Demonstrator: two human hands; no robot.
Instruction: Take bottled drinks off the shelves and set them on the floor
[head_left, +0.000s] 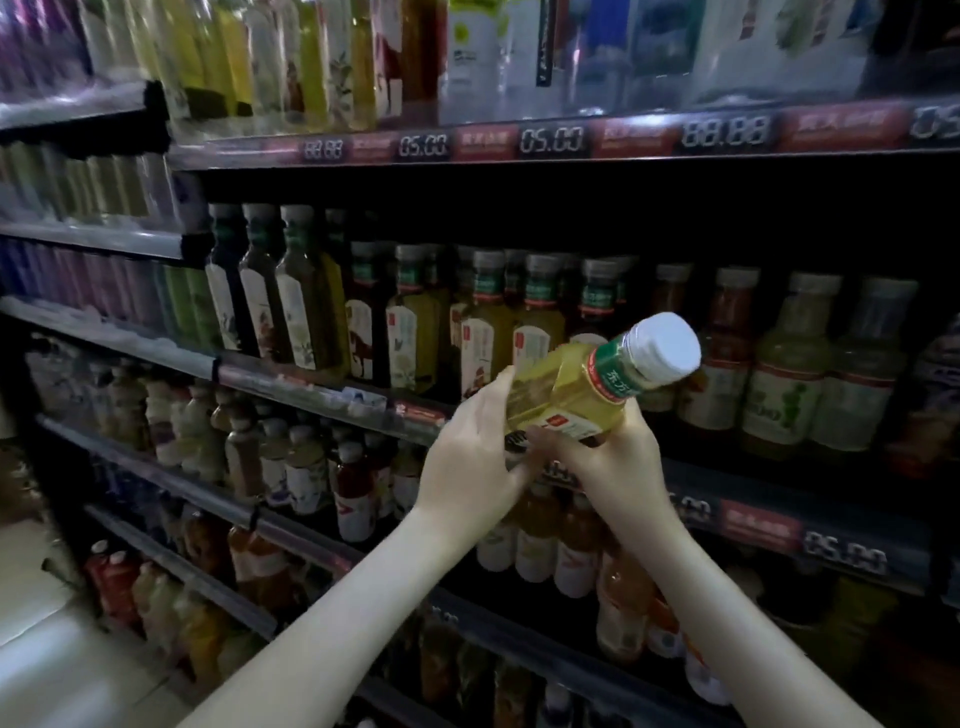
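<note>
Bottle (566, 384) of yellow drink hangs clear of the shelf (311, 387), tilted with its cap up and to the right. The left hand (467, 452) grips its side and the right hand (613, 467) clasps its base, forearms raised, apparently steadying it for the trip to the floor (52, 654).

Both bare forearms reach forward and up, drawing together at the wrists. The left hand (467, 457) curls its fingers round the lower end of a tilted bottle (582, 384) from the left. The right hand (615, 462) grips the same end from below, just beside the left.
</note>
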